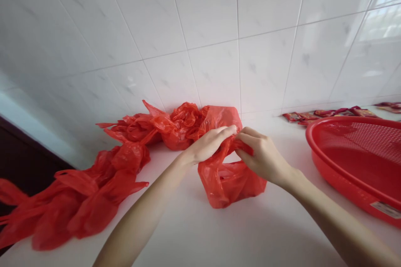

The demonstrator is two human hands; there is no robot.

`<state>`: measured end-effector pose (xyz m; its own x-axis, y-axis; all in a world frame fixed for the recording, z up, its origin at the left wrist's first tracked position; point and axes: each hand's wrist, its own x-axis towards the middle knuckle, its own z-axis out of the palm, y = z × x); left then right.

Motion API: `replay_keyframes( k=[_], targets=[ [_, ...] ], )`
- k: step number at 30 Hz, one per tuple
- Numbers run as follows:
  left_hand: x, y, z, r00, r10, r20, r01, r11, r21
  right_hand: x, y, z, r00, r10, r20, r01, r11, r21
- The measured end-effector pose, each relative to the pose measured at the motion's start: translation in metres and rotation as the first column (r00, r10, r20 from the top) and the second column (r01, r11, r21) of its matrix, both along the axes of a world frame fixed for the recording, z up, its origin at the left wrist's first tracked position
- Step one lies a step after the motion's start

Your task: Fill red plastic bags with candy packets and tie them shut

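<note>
A thin red plastic bag (234,181) hangs and spreads over the white surface in the middle, with a loop of it around a gap. My left hand (213,142) is closed on the bag's upper part, its fingers partly hidden behind the gathered plastic. Close beside it, my right hand (261,150) grips a twisted strip of the same bag. Behind my left wrist, more crumpled red plastic bags (178,127) lie against the wall. Whether the red plastic right behind my fingers belongs to the held bag, I cannot tell.
A heap of red plastic bags (90,200) runs along the left edge of the white table (188,233). At the right stands a red perforated plastic basket (332,171). Several small red packets (328,113) lie behind it, near the tiled wall (213,71).
</note>
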<state>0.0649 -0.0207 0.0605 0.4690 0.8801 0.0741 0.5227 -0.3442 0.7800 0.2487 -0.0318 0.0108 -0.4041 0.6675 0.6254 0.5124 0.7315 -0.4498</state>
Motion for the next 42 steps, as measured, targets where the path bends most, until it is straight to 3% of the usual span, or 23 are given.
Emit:
replay_keyframes(
  k=[3,5,11,14,18,21,23,26,29,31,37,42],
  targets=[
    [-0.002,-0.003,0.0,0.988,0.053,0.144,-0.026,0.982,-0.186,0.001,0.002,0.0,1.0,-0.007,-0.018,0.007,1.0,-0.012],
    [-0.003,-0.004,-0.002,0.978,0.041,0.205,0.008,0.973,-0.23,0.002,0.001,0.0,0.999,-0.011,-0.03,0.011,1.0,0.001],
    [-0.027,-0.01,-0.007,0.899,-0.191,0.394,0.257,0.959,-0.122,0.005,0.003,0.006,0.996,-0.018,-0.085,0.014,0.999,-0.045],
    [-0.038,-0.014,-0.006,0.937,-0.255,0.241,0.253,0.967,0.037,0.005,0.005,0.008,0.997,-0.055,-0.057,0.05,0.995,-0.09],
    [-0.036,-0.017,-0.002,0.993,-0.095,0.063,0.078,0.969,0.233,0.003,0.005,0.007,0.999,-0.051,0.002,0.051,0.99,-0.132],
    [-0.026,-0.013,0.006,0.999,0.033,0.007,-0.034,0.961,0.273,0.002,0.001,0.006,0.999,0.016,0.039,-0.011,0.991,-0.131],
    [-0.019,-0.008,0.012,0.993,0.075,-0.089,-0.046,0.957,0.286,0.002,-0.002,0.005,0.995,0.062,0.073,-0.055,0.994,-0.093],
    [-0.01,-0.001,0.019,0.953,0.073,-0.293,-0.011,0.978,0.208,0.001,-0.005,0.005,0.991,0.099,0.093,-0.102,0.995,0.024],
    [-0.005,0.004,0.018,0.91,0.091,-0.405,-0.064,0.995,0.081,0.001,-0.005,0.004,0.995,0.065,0.072,-0.075,0.987,0.14],
    [-0.004,0.006,0.014,0.917,0.078,-0.392,-0.07,0.997,0.033,0.002,-0.004,0.003,0.999,0.019,0.051,-0.028,0.984,0.175],
    [-0.004,0.007,0.006,0.971,-0.088,-0.224,0.062,0.991,-0.119,0.001,-0.004,0.004,0.999,-0.041,-0.032,0.045,0.988,0.15],
    [-0.004,0.01,0.005,0.96,-0.25,-0.126,0.195,0.921,-0.338,0.002,-0.006,0.008,0.999,0.011,-0.039,-0.007,0.995,0.095]
  ],
)
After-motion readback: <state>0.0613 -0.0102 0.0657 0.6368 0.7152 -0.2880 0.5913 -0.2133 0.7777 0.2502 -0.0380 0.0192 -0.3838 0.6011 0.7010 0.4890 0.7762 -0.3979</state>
